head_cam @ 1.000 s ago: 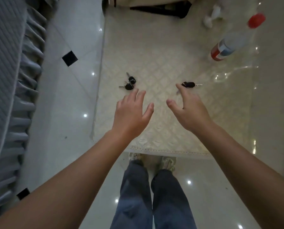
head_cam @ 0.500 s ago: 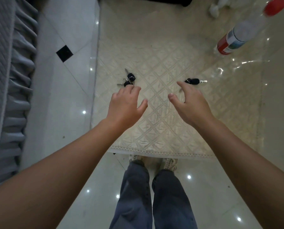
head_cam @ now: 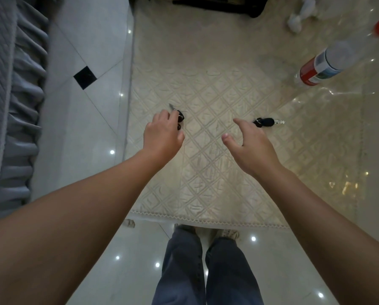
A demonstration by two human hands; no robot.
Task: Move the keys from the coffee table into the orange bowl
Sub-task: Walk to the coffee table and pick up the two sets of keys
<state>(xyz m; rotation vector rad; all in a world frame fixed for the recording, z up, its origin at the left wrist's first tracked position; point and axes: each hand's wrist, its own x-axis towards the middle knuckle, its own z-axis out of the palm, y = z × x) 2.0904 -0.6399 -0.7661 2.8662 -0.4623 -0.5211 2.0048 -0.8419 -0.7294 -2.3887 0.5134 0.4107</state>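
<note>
Two sets of black-headed keys lie on the coffee table's cream quilted cloth (head_cam: 217,177). The left key bunch (head_cam: 180,117) is mostly covered by my left hand (head_cam: 162,137), whose fingers curl down onto it; a metal blade sticks out past the fingertips. Whether the fingers have closed around the bunch is hidden. The right key (head_cam: 266,122) lies flat, its blade pointing right. My right hand (head_cam: 250,146) hovers just left of it, fingers spread, index tip almost at the key's ring. No orange bowl is in view.
A clear bottle (head_cam: 325,64) with a red cap and red-white label stands at the right on the table's glossy part. A small white object (head_cam: 298,20) sits at the far right. A grey sofa (head_cam: 5,95) borders the tiled floor on the left. My legs stand at the table's near edge.
Both hands have moved forward over the table. The left hand now covers the left key bunch with curled fingers. The right hand's fingertips have come close to the right key.
</note>
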